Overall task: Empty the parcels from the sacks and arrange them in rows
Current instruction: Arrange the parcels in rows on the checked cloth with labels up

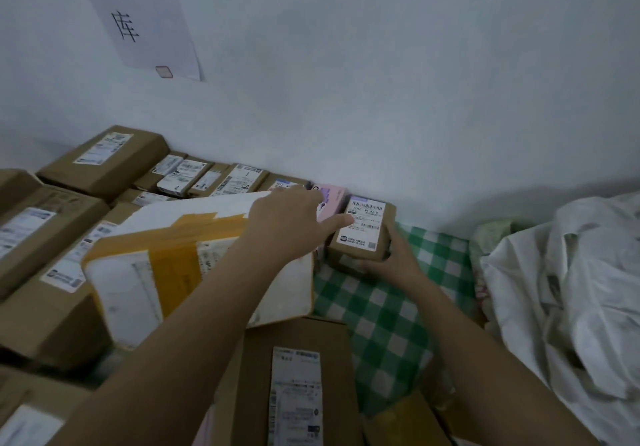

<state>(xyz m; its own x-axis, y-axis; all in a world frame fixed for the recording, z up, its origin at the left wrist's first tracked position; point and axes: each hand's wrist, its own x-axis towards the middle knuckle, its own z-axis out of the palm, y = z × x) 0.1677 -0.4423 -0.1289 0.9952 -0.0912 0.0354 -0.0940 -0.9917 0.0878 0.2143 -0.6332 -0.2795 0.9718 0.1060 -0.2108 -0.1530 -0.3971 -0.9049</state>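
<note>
Brown carton [294, 386], labelled on top: laid nearest, at the near edge of the green-checked cloth [381, 317].

White and yellow taped parcel [194, 265]: set just behind the carton and left of the bare cloth, its right edge crossed by the left forearm.

Crumpled white sacks [571, 289]: heaped along the right edge of the cloth.

Small brown parcel [363, 234], white barcode label uppermost: held at the far end of the cloth, close to the wall [381, 82]. Its near right corner is gripped by the right hand [391, 258], fingers curled round the underside. Its left edge is touched by the left hand [294, 220], fingers extended and relaxed, thumb laid against the label.

Pink parcel [330, 199]: placed just left of the small brown parcel, touching it, partly covered by the left hand.

Row of labelled brown parcels [207, 179]: lined up along the wall to the left; further brown boxes [45, 234] are ranked in front of them.

Paper notice [138, 16], printed characters: fixed to the wall above the row.
</note>
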